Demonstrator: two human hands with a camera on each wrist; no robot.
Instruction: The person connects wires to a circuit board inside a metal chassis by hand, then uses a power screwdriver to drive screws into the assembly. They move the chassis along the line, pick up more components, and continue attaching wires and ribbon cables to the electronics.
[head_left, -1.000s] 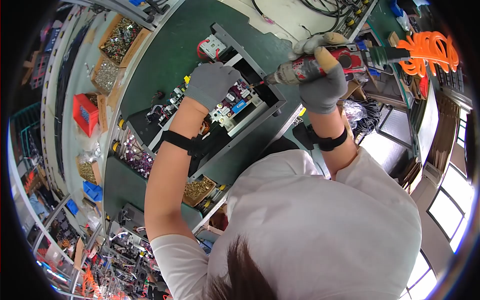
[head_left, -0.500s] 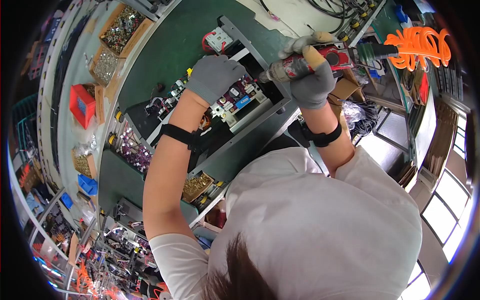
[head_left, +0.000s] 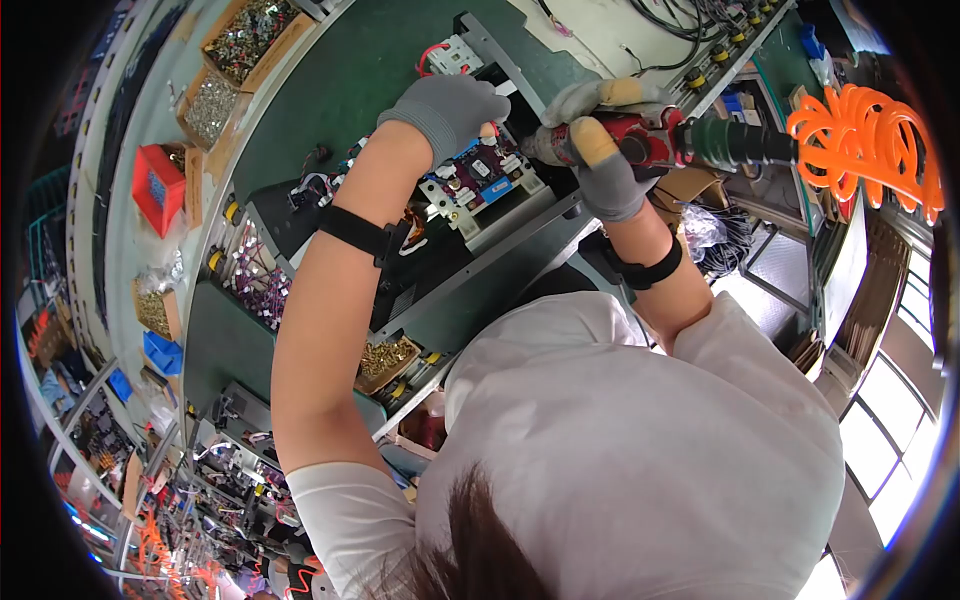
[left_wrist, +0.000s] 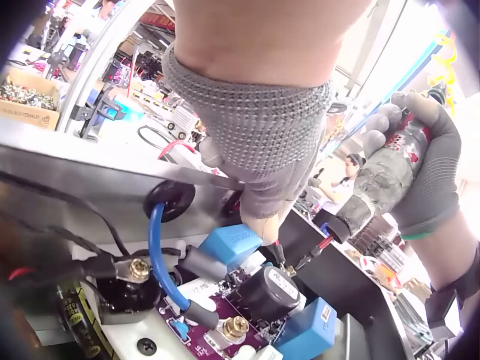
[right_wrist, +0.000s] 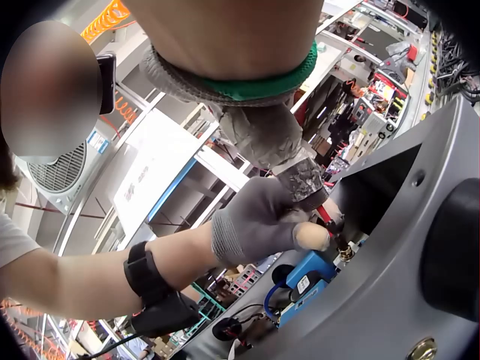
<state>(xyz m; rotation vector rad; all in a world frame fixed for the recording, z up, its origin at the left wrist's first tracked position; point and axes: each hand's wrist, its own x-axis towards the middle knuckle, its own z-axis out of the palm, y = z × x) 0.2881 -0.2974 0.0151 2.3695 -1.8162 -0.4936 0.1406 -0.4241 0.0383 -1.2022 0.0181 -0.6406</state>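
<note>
Red driver [head_left: 655, 140], head view: grasped by right grip [head_left: 608, 182], nose over grey chassis [head_left: 500, 257].
Bit [left_wrist: 321, 246], left wrist view: by brass screw [left_wrist: 291, 270]; skewed push could slip it.
Left grip [right_wrist: 259, 221], right wrist view: beside bit, can't tell if pinching; slip could jab it.

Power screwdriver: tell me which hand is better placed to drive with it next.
Right, I'd judge: the right hand grips the power screwdriver, its bit angled down toward the circuit board. The left hand lacks the tool, its fingers close to the bit.
</note>
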